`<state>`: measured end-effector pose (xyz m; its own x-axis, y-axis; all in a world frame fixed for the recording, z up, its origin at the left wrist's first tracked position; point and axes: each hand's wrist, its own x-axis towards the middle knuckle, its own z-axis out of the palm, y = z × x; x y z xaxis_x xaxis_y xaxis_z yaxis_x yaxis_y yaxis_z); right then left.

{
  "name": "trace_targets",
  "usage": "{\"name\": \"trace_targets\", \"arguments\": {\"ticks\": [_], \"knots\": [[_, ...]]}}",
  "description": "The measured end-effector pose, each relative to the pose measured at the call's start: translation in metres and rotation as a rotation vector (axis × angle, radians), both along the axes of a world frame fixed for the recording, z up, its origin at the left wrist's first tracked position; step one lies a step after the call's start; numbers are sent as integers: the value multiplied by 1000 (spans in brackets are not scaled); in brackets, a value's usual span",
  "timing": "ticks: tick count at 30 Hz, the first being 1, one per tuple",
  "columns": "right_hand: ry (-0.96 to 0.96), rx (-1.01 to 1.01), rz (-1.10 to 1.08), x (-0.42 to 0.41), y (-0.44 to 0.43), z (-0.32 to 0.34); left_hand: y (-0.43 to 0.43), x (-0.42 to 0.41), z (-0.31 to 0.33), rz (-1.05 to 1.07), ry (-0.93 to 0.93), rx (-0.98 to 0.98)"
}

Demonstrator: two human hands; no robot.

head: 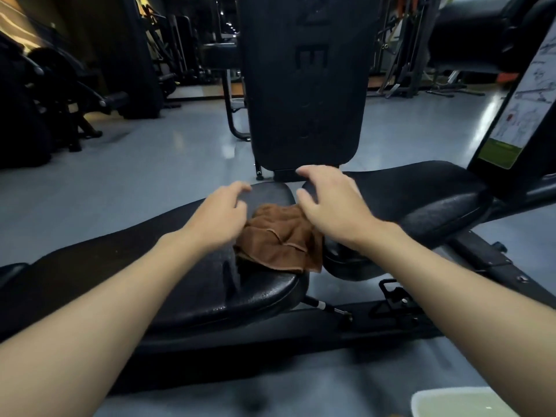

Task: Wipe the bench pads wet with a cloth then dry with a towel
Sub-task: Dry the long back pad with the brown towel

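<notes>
Brown cloth point(279, 240), crumpled on the black bench pad point(195, 281), is being flanked by the left hand point(221, 213) and right hand point(334, 203), both being held open and empty just beside it, neither clearly nearer.

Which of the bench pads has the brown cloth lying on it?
The long pad on the left: the brown cloth lies crumpled at its right end. The right pad and the upright pad carry none.

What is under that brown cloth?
The brown cloth lies crumpled on the black bench pad, near its rounded end. One edge reaches toward the gap beside the next pad. The patch of pad right beneath it is covered, so I cannot see it.
</notes>
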<state>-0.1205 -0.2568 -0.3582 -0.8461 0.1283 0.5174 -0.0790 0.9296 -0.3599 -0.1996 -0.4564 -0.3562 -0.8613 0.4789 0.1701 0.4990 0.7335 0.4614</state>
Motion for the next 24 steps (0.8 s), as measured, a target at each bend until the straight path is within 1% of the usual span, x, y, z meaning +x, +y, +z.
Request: {"name": "trace_targets", "arguments": {"ticks": [1, 3, 4, 5, 6, 11, 13, 16, 19, 21, 22, 24], "knots": [[-69, 46, 38, -7, -16, -5, -12, -7, -11, 34, -30, -79], [-340, 164, 49, -22, -42, -23, -29, -14, -36, 55, -142, -242], [-477, 221, 26, -28, -49, -34, -33, -15, -46, 46, -186, -284], [-555, 260, -1, -35, -53, -44, -35, -16, -53, 27, -201, -302], [-575, 282, -22, -41, -53, -51, -36, -18, -56, 7, -204, -312], [-526, 349, -46, -64, -49, -51, -47, -32, -53, -61, -247, -365], [-494, 389, -61, -64, -51, -52, -55, -30, -55, -99, -265, -350], [-543, 354, -33, -44, -53, -53, -65, -30, -54, -155, -256, -313], [-585, 420, -19, -14, -51, -55, -79, -34, -55, -186, -284, -309], [-620, 446, -28, -4, -53, -49, -87, -35, -60, -170, -319, -305], [-643, 429, -31, -5, -57, -45, -89, -36, -64, -156, -328, -297], [-648, 302, -48, -10, -67, -38, -89, -39, -67, -155, -328, -290]]}}
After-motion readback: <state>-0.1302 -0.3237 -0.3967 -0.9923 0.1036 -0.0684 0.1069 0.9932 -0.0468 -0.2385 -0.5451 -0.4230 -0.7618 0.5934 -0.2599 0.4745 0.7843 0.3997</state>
